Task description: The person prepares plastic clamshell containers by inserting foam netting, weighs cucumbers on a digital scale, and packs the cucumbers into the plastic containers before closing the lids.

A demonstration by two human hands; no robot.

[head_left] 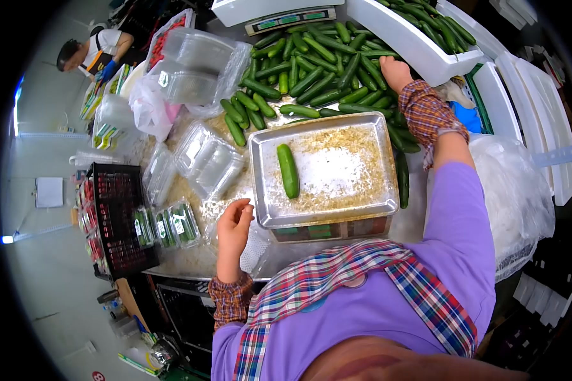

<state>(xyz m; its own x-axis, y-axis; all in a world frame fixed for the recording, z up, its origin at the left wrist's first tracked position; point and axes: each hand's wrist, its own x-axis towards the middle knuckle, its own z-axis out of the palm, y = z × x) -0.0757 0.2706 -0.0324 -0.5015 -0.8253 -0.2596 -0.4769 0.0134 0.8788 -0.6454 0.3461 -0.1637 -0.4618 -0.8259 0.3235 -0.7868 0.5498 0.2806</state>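
Note:
A metal tray (346, 168) sits in front of me on a scale-like base, its worn surface bearing one cucumber (288, 171) on the left side. My left hand (235, 227) hovers just left of the tray's near corner, fingers loosely bent and apart, holding nothing. Behind the tray lies a large heap of cucumbers (324, 63). At the heap's right side my right hand (395, 73) has its fingers curled over a cucumber (376, 54); the fingertips are partly hidden. Clear plastic trays (208, 159) lie left of the metal tray.
A white foam box (413, 41) of cucumbers tilts at the back right. On the left stand a black crate (117, 219) and packed cucumbers (166, 227). Clear plastic wrap (511, 197) bulges at right. Another person (98, 54) stands at the far left.

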